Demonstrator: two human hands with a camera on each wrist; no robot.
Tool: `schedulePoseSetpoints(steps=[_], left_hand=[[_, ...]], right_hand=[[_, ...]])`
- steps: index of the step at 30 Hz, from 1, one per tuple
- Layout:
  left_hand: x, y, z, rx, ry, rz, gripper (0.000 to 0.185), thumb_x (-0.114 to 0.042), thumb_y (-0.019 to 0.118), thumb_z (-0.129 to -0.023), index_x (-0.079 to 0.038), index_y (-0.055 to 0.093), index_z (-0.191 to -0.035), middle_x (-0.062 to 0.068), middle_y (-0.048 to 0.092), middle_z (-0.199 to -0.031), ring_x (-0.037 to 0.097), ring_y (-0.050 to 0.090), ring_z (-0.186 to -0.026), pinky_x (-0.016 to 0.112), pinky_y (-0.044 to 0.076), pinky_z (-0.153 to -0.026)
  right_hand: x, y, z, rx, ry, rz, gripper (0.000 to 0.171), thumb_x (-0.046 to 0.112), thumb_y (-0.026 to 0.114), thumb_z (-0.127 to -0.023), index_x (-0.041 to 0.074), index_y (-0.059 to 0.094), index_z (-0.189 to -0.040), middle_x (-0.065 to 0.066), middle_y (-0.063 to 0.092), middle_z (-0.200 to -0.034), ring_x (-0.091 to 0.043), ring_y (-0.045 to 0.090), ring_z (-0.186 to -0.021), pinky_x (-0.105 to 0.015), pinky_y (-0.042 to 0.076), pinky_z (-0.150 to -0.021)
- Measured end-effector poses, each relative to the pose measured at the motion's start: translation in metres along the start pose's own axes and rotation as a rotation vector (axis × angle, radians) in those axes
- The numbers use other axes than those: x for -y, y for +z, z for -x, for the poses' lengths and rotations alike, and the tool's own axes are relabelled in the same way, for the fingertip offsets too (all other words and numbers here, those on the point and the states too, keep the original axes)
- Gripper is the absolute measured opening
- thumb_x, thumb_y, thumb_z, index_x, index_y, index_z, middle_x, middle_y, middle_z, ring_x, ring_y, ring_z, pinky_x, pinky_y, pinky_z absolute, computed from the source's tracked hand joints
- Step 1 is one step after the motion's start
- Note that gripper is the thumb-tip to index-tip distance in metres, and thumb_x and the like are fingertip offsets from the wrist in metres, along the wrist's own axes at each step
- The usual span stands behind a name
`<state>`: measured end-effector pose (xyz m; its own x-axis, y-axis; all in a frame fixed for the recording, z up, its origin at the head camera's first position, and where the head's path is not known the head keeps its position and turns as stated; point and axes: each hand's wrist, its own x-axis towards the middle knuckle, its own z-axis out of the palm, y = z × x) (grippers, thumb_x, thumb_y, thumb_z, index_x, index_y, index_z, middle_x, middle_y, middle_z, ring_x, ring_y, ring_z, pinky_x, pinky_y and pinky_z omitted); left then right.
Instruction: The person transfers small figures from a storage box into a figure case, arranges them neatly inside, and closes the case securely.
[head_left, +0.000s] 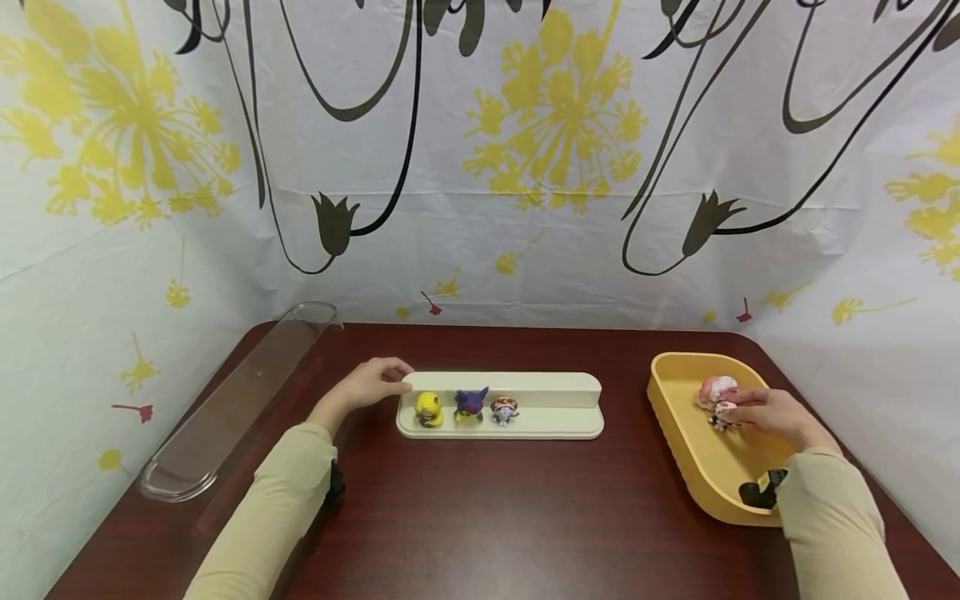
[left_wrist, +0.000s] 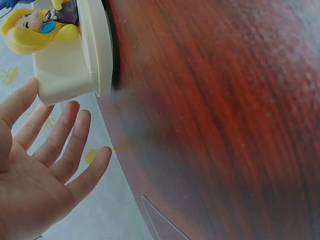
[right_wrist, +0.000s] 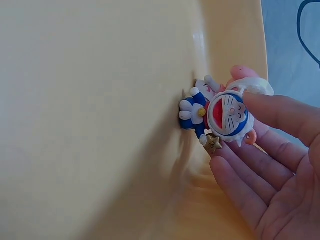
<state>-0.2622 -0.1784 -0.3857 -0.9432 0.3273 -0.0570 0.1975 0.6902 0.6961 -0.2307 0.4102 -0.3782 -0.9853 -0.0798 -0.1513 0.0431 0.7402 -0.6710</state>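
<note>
A cream stepped stand (head_left: 540,388) lies mid-table with a yellow figurine (head_left: 429,408), a dark blue one (head_left: 470,403) and a white and red one (head_left: 504,409) on its lower step. My left hand (head_left: 390,375) rests against the stand's left end; in the left wrist view the left hand (left_wrist: 65,135) is spread with straight fingers, thumb touching the stand (left_wrist: 70,75) below the yellow figurine (left_wrist: 30,30). My right hand (head_left: 738,412) is inside the yellow tray (head_left: 675,433). There the right hand (right_wrist: 250,145) pinches a blue and white cat figurine (right_wrist: 220,117). A pink figurine (head_left: 717,388) lies beside it.
A clear plastic cover (head_left: 232,400) lies along the table's left edge. The dark wooden table (head_left: 495,508) stretches out in front of the stand. A flowered curtain (head_left: 480,167) closes off the back and both sides.
</note>
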Motion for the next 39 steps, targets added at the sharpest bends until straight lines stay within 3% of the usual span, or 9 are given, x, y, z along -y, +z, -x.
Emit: schedulePoseSetpoints(steps=[19, 29, 39], left_hand=[[0.000, 0.001, 0.000, 0.000, -0.002, -0.010, 0.026, -0.019, 0.060, -0.085, -0.005, 0.059, -0.107, 0.007, 0.058, -0.099, 0.024, 0.052, -0.095, 0.040, 0.041, -0.078], [-0.001, 0.001, -0.001, 0.000, -0.002, -0.010, 0.025, -0.020, 0.061, -0.084, -0.007, 0.060, -0.106, 0.006, 0.058, -0.098, 0.023, 0.053, -0.093, 0.039, 0.042, -0.078], [-0.001, 0.001, -0.001, 0.000, -0.009, -0.016, 0.025, -0.020, 0.061, -0.084, -0.007, 0.060, -0.105, 0.006, 0.058, -0.098, 0.023, 0.053, -0.093, 0.040, 0.041, -0.079]], right_hand=[[0.000, 0.004, 0.001, -0.034, 0.003, 0.014, 0.044, 0.019, 0.068, -0.077, -0.016, 0.053, -0.099, -0.010, 0.059, -0.087, -0.009, 0.051, -0.067, -0.027, 0.044, -0.059], [0.002, 0.000, 0.002, -0.006, 0.029, -0.018, 0.047, 0.021, 0.067, -0.079, -0.015, 0.051, -0.104, -0.010, 0.059, -0.090, -0.010, 0.053, -0.070, -0.028, 0.045, -0.062], [0.023, -0.006, 0.004, -0.008, -0.040, -0.019, 0.046, 0.020, 0.064, -0.082, -0.016, 0.049, -0.106, -0.013, 0.061, -0.091, -0.011, 0.055, -0.072, -0.028, 0.047, -0.065]])
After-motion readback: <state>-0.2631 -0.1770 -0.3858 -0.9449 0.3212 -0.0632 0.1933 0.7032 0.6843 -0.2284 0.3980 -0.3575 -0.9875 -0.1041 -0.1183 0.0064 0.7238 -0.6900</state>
